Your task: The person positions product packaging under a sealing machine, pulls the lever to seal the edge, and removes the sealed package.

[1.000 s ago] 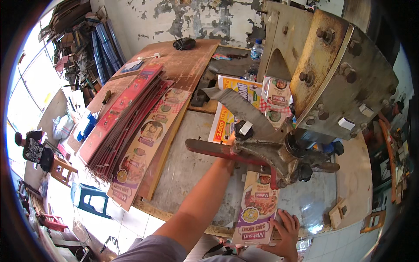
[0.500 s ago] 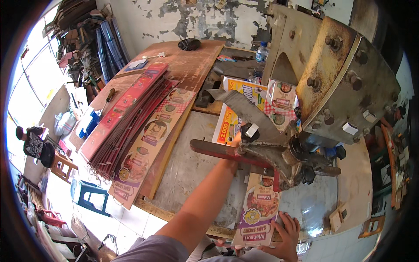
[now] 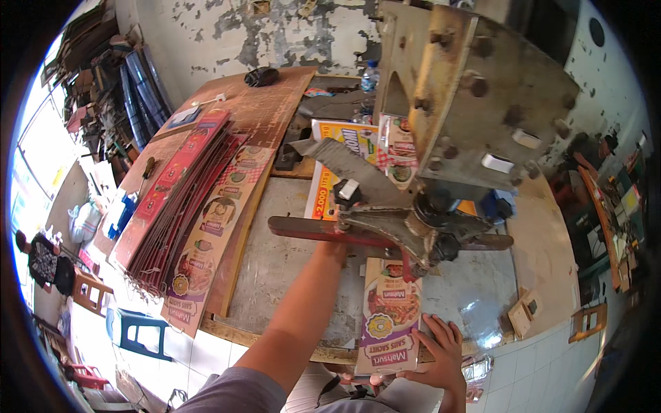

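Note:
A long printed cardboard panel [image 3: 391, 320], cream and purple with food pictures, lies on the grey metal bed of a heavy press. Its far end passes beneath a red metal arm [image 3: 406, 265] of the machine. My right hand [image 3: 441, 354] rests at the panel's near right edge, fingers spread and thumb by the near edge. From the lower left my left forearm [image 3: 296, 310] reaches in under the press's long bar handle [image 3: 303, 226]. The bar and the curved metal piece [image 3: 368, 165] hide my left hand's fingers, so its grip does not show.
The rusty press head [image 3: 482, 103] towers at the right. On the brown board [image 3: 289, 96] to the left lie a stack of red panels [image 3: 172, 199] and a cream printed panel [image 3: 213, 220]. Yellow printed sheets [image 3: 320, 189] lie behind the handle. A wooden block [image 3: 525, 313] sits at the bed's right edge.
The whole scene has shifted left in the picture as the head view turned right. Both hands keep about the same places relative to the panel and the press.

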A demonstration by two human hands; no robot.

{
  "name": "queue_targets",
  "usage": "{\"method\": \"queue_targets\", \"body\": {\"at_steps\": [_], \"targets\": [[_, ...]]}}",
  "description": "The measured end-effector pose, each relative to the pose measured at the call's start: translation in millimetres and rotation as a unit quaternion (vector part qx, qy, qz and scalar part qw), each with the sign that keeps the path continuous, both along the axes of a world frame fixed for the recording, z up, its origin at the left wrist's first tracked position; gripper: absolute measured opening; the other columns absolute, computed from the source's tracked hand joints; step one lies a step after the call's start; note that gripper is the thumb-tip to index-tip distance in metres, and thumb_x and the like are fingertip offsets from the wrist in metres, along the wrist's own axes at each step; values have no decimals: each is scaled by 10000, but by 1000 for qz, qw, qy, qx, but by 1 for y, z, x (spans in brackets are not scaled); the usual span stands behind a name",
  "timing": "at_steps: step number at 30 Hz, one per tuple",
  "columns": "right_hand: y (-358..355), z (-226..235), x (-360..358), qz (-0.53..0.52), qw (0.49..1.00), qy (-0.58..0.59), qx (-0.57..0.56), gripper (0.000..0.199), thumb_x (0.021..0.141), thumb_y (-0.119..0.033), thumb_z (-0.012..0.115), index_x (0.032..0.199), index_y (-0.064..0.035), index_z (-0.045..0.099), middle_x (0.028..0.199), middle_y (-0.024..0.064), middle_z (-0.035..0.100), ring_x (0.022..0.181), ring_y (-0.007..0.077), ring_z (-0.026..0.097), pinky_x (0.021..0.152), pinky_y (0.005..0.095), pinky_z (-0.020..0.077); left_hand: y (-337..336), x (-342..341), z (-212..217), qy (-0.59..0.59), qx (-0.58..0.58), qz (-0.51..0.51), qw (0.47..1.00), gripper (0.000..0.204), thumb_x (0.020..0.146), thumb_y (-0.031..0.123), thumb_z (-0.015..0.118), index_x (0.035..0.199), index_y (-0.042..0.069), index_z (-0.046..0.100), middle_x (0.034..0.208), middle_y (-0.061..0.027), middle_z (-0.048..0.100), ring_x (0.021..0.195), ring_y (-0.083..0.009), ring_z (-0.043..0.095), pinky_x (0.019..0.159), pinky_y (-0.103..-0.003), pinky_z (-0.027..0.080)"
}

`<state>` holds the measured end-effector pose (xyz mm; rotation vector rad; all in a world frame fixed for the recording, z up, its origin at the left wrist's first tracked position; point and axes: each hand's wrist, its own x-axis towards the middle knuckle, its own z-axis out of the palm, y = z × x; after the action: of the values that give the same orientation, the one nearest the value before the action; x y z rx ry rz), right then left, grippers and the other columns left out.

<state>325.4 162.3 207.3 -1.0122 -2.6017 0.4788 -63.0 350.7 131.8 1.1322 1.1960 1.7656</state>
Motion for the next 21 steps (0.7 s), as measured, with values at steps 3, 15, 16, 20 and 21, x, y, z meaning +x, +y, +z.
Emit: {"method": "queue_targets", "body": {"at_steps": [3, 15, 16, 20, 21], "targets": [[-1, 7, 0, 2, 1000, -1, -8, 941, 579, -684, 864, 1337, -158, 676, 1561, 100, 487, 1445, 316, 449, 1179, 590, 268, 5, 0, 1, 22, -9, 11, 1000, 476, 1016, 292, 556, 1361, -33, 516, 1357, -246, 539, 1249, -389, 510, 1060, -423, 414], [-4, -11, 19, 37, 997, 47, 49, 921, 703, -681, 802, 1438, -163, 605, 1606, 100, 425, 1487, 296, 378, 1211, 559, 252, 19, -6, 2, 322, -93, 99, 937, 510, 1020, 291, 556, 1406, -37, 497, 1414, -265, 526, 1308, -412, 504, 1107, -433, 410], [-1, -15, 18, 40, 996, 50, 61, 922, 711, -692, 792, 1441, -162, 602, 1612, 102, 420, 1490, 296, 375, 1213, 557, 252, 16, -9, 4, 357, -106, 106, 922, 513, 1021, 291, 556, 1410, -38, 495, 1419, -267, 525, 1313, -414, 503, 1111, -434, 410], [-7, -18, 23, 32, 995, 61, 70, 931, 754, -741, 731, 1461, -154, 580, 1634, 111, 392, 1518, 289, 338, 1236, 551, 229, -2, -9, 12, 473, -118, 114, 866, 525, 1022, 291, 556, 1425, -39, 488, 1438, -273, 521, 1332, -422, 501, 1126, -437, 409], [-9, -19, 24, 31, 995, 66, 73, 935, 755, -743, 729, 1463, -152, 578, 1636, 111, 389, 1519, 287, 338, 1240, 548, 226, -11, -10, 12, 496, -117, 112, 853, 528, 1022, 291, 556, 1429, -39, 487, 1443, -275, 520, 1337, -424, 501, 1130, -438, 409]]}}
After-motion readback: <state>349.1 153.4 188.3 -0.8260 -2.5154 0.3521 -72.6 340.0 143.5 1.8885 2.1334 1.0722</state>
